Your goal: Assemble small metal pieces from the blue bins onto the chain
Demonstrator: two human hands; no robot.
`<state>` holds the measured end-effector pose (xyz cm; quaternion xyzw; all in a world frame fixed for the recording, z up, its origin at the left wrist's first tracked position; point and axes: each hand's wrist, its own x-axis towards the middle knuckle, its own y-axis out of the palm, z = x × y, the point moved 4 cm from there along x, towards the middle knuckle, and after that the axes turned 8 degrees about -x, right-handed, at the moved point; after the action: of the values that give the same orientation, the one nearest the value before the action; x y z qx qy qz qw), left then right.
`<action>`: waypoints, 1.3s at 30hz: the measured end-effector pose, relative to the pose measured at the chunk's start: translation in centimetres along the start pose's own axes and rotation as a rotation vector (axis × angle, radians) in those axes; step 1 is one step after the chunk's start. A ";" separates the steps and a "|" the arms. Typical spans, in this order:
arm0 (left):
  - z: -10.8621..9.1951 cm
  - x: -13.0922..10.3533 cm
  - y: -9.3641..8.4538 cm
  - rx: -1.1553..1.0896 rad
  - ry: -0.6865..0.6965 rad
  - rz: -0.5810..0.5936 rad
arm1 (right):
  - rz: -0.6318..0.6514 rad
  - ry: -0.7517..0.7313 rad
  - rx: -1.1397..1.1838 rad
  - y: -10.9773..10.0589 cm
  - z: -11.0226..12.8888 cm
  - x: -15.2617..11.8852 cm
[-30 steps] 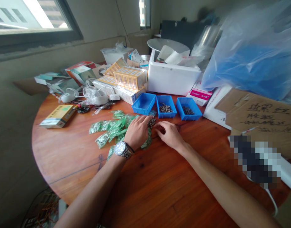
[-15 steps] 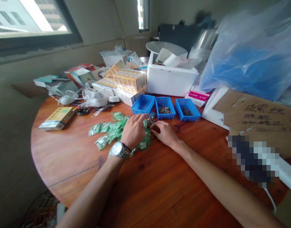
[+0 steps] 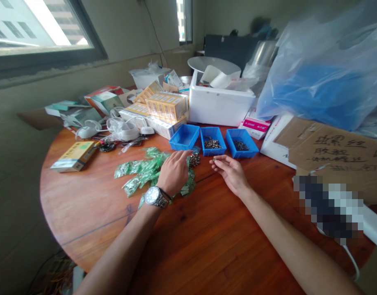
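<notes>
My left hand, with a metal watch on its wrist, rests palm down over green plastic packets. Its index finger stretches toward a small pile of metal screws; the other fingertips are partly hidden. To the right of that pile, my right hand is raised a little above the table, palm turned partly up. Its thumb and index finger pinch a small screw, too small to see in detail. Behind the hands stand a blue bin with nothing visible inside, a blue bin of shiny screws and a blue bin of dark screws.
The round wooden table carries a yellow box at left and white devices behind it. Orange-and-white cartons and a white foam box stand at the back. A cardboard box and pixelated objects lie right.
My right hand has moved right, away from the screw pile, and turned its palm upward with a small screw pinched. My left hand stays nearly in place.
</notes>
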<state>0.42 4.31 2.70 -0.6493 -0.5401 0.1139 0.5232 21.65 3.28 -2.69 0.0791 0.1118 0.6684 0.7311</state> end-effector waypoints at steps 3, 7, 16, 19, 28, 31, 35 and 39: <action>-0.1 0.0 0.0 0.002 0.000 0.011 | -0.026 -0.007 0.032 -0.3 0.1 0.2; -0.1 0.0 0.0 0.009 -0.005 0.016 | -0.051 -0.095 -0.045 -0.8 0.2 0.5; -0.4 0.0 -0.2 0.017 0.003 0.022 | -0.071 -0.383 -0.478 -1.5 1.4 0.1; -0.4 0.0 -0.2 0.017 0.002 0.019 | -0.078 -0.405 -0.527 -1.5 1.7 0.0; 0.2 0.0 0.0 0.011 -0.004 0.011 | -0.226 -0.605 -0.746 -1.0 6.2 4.2; 0.2 0.0 0.0 0.008 0.005 0.005 | -0.244 -0.635 -0.875 -0.9 7.2 7.0; 0.3 0.0 -0.1 0.013 0.007 -0.005 | -0.239 -0.673 -1.042 -0.5 7.0 7.7; 0.2 0.0 0.0 0.017 0.007 -0.003 | -0.128 -0.730 -1.047 0.7 5.6 4.3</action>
<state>0.28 4.36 2.63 -0.6446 -0.5382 0.1154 0.5306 22.83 7.85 2.60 -0.0729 -0.4811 0.5197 0.7023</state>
